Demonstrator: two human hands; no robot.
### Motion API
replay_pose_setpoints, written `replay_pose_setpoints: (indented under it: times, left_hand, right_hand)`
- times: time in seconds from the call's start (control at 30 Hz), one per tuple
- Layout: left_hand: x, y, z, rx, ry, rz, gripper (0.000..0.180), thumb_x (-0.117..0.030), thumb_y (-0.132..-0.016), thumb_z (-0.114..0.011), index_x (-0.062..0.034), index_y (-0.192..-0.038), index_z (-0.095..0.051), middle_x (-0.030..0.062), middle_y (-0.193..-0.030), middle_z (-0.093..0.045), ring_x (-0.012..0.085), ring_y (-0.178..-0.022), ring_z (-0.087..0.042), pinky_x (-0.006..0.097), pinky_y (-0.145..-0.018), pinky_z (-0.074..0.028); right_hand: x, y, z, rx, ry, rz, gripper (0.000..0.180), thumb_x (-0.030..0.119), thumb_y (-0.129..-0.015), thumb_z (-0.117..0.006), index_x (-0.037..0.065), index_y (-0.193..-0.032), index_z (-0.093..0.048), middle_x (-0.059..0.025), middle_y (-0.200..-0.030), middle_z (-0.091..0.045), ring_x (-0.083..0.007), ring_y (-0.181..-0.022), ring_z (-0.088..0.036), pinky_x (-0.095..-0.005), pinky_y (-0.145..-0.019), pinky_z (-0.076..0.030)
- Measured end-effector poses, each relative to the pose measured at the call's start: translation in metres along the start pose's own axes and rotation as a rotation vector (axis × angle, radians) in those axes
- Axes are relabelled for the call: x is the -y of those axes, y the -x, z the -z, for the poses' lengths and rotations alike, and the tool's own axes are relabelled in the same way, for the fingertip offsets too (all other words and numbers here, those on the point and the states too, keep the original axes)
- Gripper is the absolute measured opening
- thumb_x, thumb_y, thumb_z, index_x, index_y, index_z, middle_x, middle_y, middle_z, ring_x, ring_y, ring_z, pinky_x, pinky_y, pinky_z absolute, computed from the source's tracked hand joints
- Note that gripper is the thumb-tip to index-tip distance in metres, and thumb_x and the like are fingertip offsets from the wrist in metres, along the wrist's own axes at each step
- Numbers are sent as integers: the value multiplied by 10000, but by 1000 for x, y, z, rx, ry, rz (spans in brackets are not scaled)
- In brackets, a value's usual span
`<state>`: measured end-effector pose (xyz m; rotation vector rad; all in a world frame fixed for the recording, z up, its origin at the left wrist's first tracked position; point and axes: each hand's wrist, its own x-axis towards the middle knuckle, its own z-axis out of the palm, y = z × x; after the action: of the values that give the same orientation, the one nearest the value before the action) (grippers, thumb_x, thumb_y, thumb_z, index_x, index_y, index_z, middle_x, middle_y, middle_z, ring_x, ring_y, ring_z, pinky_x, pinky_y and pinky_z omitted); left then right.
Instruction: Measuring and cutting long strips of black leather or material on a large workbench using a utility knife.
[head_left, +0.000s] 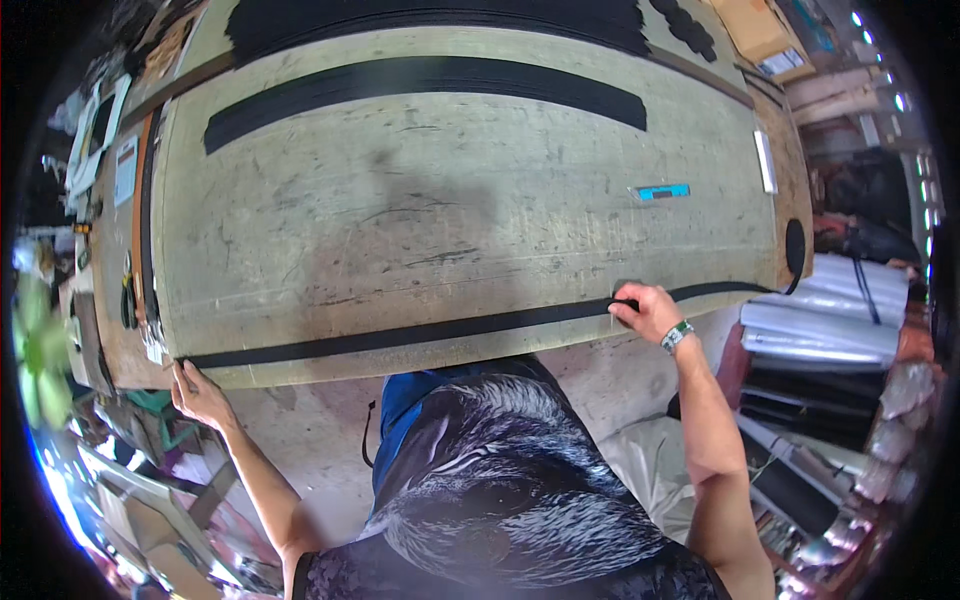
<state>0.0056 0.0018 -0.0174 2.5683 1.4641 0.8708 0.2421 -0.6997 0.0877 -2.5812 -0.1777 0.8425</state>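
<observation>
A long black webbing strap (430, 330) lies stretched along the near edge of the worktable (400, 230). At its left end, by the table's corner, the fingers of my left hand (203, 396) are closed on the tip. My right hand (655, 314) pinches the same strap between thumb and fingers, right of the middle. Beyond that hand the strap runs on to the right, reaching a black coil (795, 246) at the table's right edge. A blue utility knife (664, 191) rests on the tabletop, farther off than my right hand.
A flat row of cut black strips (430, 78) lies across the far half, with a larger black pile (440, 14) behind it. Dark-handled scissors (128, 300) sit at the left edge, a pale bar (765, 162) at the right. Silvery rolls (825, 315) stand right of the table.
</observation>
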Motion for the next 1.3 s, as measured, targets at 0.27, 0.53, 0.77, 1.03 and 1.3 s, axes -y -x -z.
replay_pose_setpoints:
  times: [0.27,0.53,0.77,1.03,1.3]
  left_hand:
    - [-3,-2,16,104,6,13,478,-434,-977,-611,-69,-1276,-686,248,-1246,-635,362,-1189,-541,436,-1030,-414]
    - [-6,-9,15,122,75,-19,468,-379,-988,-591,-10,-1262,-677,274,-1196,-650,383,-1091,-614,443,-963,-463]
    - [2,-9,9,99,69,-5,458,-375,-980,-595,-16,-1249,-687,274,-1178,-657,391,-1094,-619,454,-957,-467]
    - [2,-6,6,10,-7,18,429,-389,-980,-588,-90,-1268,-693,264,-1176,-659,383,-1151,-575,465,-973,-456]
    - [34,-19,4,137,15,12,425,-384,-1002,-540,-92,-1273,-690,235,-1199,-660,359,-1160,-561,468,-1001,-415]
  right_hand:
    - [-26,0,9,-59,16,-42,272,282,-809,-798,50,-878,-673,-168,-810,-708,-354,-769,-684,-431,-694,-525]
    - [-25,-5,9,-40,0,-35,269,289,-788,-811,59,-834,-678,-152,-757,-692,-339,-733,-679,-433,-671,-514]
    - [-18,-6,11,-42,37,-136,294,343,-752,-816,78,-817,-706,-137,-762,-702,-322,-745,-688,-426,-695,-524]
    - [-19,-16,11,8,77,-184,342,405,-684,-822,104,-808,-718,-116,-796,-724,-312,-783,-699,-414,-739,-544]
    - [-16,-22,14,54,114,-224,331,400,-667,-792,109,-803,-715,-113,-825,-733,-298,-807,-705,-401,-751,-553]
